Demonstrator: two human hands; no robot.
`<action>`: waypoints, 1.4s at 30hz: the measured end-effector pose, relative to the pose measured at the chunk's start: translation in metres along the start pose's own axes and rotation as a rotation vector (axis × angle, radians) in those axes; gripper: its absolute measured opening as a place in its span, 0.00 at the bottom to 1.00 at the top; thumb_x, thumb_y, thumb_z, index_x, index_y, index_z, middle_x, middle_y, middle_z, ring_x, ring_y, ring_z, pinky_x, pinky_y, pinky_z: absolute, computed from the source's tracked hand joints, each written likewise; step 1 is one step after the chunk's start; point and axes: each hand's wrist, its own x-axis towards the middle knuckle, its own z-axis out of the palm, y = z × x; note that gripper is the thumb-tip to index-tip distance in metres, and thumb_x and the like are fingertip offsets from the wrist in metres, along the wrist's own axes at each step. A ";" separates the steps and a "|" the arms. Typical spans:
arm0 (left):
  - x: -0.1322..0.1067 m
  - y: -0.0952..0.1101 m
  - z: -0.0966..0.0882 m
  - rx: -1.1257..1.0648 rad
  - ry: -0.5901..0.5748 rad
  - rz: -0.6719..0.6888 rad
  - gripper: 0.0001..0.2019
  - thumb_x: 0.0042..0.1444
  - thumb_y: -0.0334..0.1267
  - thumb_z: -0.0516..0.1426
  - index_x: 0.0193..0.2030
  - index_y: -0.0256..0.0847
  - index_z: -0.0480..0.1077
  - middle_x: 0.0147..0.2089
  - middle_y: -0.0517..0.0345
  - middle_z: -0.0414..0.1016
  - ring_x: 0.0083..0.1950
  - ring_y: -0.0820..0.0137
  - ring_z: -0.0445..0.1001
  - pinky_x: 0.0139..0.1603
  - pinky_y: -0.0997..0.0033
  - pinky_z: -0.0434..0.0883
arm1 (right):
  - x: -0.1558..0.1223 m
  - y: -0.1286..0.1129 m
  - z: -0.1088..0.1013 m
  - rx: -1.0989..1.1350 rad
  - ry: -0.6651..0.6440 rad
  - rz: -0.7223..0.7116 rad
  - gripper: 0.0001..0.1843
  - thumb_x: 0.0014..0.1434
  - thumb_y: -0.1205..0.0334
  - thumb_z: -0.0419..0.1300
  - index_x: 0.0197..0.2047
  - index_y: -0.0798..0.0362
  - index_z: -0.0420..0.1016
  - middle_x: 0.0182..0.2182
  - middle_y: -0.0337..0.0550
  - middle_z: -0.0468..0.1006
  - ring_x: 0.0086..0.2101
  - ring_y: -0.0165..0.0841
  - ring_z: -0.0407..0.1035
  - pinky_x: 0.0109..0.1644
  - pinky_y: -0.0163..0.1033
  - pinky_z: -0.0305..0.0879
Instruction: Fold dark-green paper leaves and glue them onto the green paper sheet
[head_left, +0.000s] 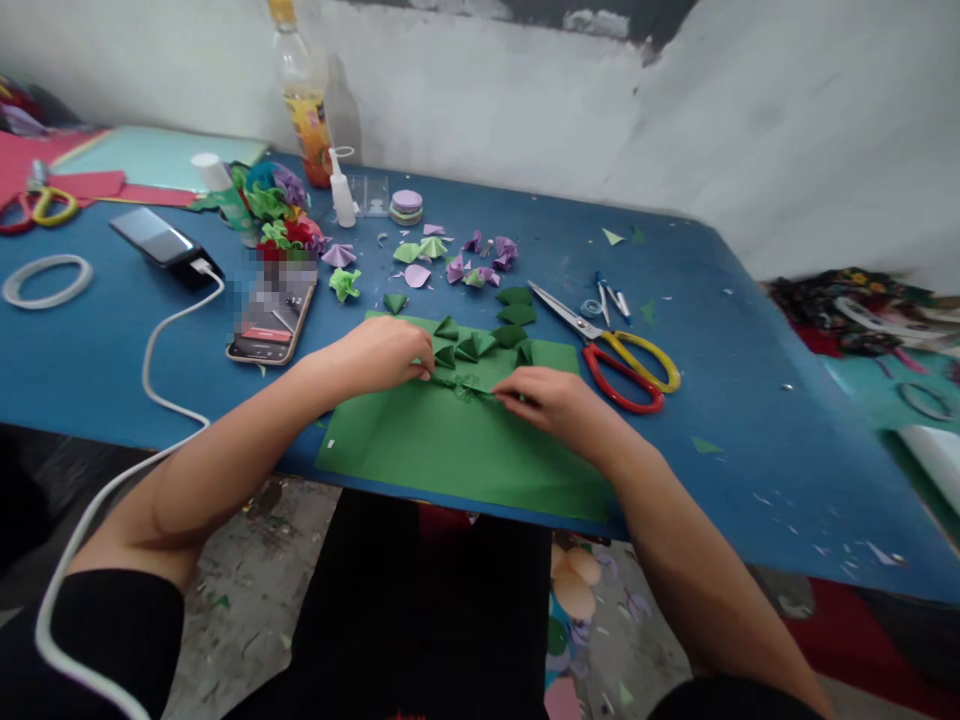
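Between my left hand (390, 352) and my right hand (544, 398) lies a small green paper piece (463, 388), pinched in at its middle. Each hand grips one end of it with closed fingertips. Under both hands is a green paper sheet (450, 455) near the table's front edge. Folded green paper leaves (474, 346) rest on the sheet's far side, just beyond my fingers. Two rounded dark green cutouts (516, 304) are a little farther back. To the right of my right hand, scissors (634, 370) with red and yellow handles lie with blades apart.
A phone (274, 315) and a second, cabled device (161, 245) lie left on the blue table (750, 450). Behind them are a glue bottle (341, 190), a drink bottle (306, 120) and crepe flowers (277, 205). Purple paper pieces (480, 265) are scattered at the back.
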 end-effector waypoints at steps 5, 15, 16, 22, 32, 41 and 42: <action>0.000 0.000 0.000 0.006 -0.010 -0.002 0.08 0.55 0.33 0.55 0.37 0.44 0.77 0.41 0.61 0.77 0.39 0.69 0.74 0.32 0.74 0.61 | 0.001 -0.001 -0.001 0.034 -0.010 -0.031 0.10 0.60 0.65 0.51 0.35 0.55 0.74 0.31 0.47 0.78 0.31 0.32 0.71 0.36 0.35 0.67; 0.000 -0.001 0.001 -0.011 0.001 0.001 0.09 0.55 0.33 0.55 0.37 0.44 0.77 0.42 0.60 0.77 0.39 0.69 0.74 0.33 0.74 0.61 | 0.000 -0.003 -0.001 -0.033 0.024 -0.049 0.10 0.60 0.66 0.52 0.35 0.56 0.74 0.30 0.47 0.77 0.31 0.32 0.71 0.35 0.35 0.66; 0.000 -0.001 0.001 -0.011 0.002 0.002 0.09 0.55 0.33 0.55 0.37 0.44 0.77 0.42 0.60 0.77 0.39 0.69 0.74 0.33 0.74 0.62 | 0.000 -0.003 -0.001 -0.021 0.007 -0.056 0.09 0.60 0.66 0.52 0.35 0.55 0.74 0.30 0.46 0.77 0.30 0.32 0.71 0.35 0.35 0.66; 0.000 -0.001 0.001 -0.008 0.004 0.003 0.08 0.55 0.33 0.55 0.37 0.44 0.77 0.41 0.60 0.77 0.39 0.69 0.74 0.33 0.74 0.62 | 0.000 -0.003 0.000 -0.011 0.021 -0.034 0.08 0.59 0.67 0.53 0.35 0.56 0.74 0.30 0.46 0.77 0.30 0.31 0.70 0.36 0.34 0.66; 0.000 -0.001 0.001 -0.025 -0.001 -0.005 0.08 0.54 0.33 0.55 0.37 0.45 0.77 0.42 0.59 0.77 0.39 0.69 0.74 0.35 0.74 0.63 | 0.001 -0.005 -0.002 0.117 0.108 0.000 0.08 0.59 0.64 0.54 0.35 0.54 0.75 0.29 0.44 0.77 0.27 0.29 0.69 0.33 0.34 0.66; -0.001 -0.001 0.000 -0.014 -0.007 -0.009 0.08 0.55 0.34 0.55 0.37 0.45 0.77 0.42 0.60 0.77 0.39 0.69 0.74 0.34 0.74 0.62 | 0.000 -0.008 -0.005 0.127 0.157 0.014 0.08 0.58 0.64 0.55 0.34 0.55 0.75 0.27 0.43 0.76 0.26 0.28 0.68 0.31 0.34 0.66; -0.001 -0.001 0.000 -0.016 -0.009 -0.010 0.08 0.55 0.34 0.55 0.37 0.45 0.77 0.42 0.60 0.77 0.39 0.69 0.74 0.34 0.74 0.62 | 0.000 -0.008 -0.005 0.134 0.092 -0.009 0.08 0.58 0.64 0.55 0.34 0.55 0.75 0.27 0.43 0.76 0.26 0.29 0.69 0.32 0.34 0.66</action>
